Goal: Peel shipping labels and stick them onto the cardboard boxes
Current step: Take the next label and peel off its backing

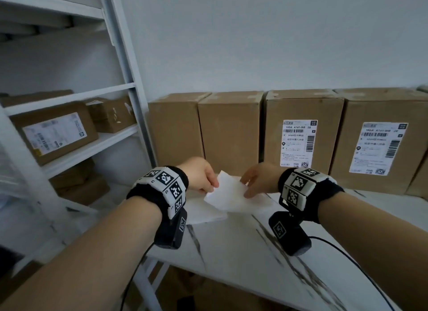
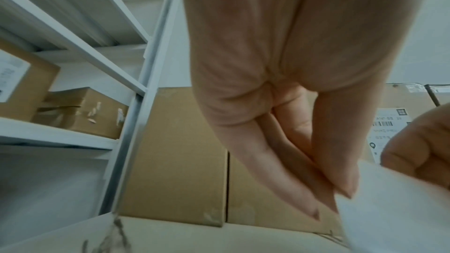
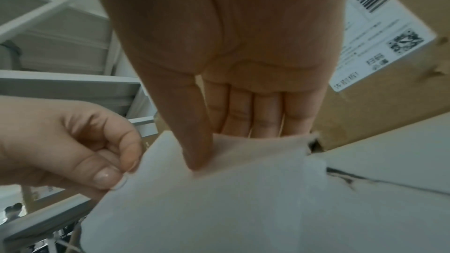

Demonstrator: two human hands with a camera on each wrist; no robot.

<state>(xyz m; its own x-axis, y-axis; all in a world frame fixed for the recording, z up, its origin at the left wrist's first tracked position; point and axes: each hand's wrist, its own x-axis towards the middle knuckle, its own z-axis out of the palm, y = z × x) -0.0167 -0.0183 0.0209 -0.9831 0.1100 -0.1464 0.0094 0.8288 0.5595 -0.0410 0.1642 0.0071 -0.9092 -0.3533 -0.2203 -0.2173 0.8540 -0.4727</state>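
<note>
White label [image 1: 228, 192] hung just above the tabletop [image 1: 243, 246], pinched at one corner by the left hand [image 1: 201, 175] and at the opposite edge by the right hand [image 1: 259, 178], probably to split off its backing; two boxes [image 1: 203, 127] behind lacked labels.

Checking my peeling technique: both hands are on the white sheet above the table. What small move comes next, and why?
Probably pull the hands apart to peel. The left hand pinches one edge of the label sheet, the right hand pinches the opposite edge, and two cardboard boxes behind are unlabelled.
</note>
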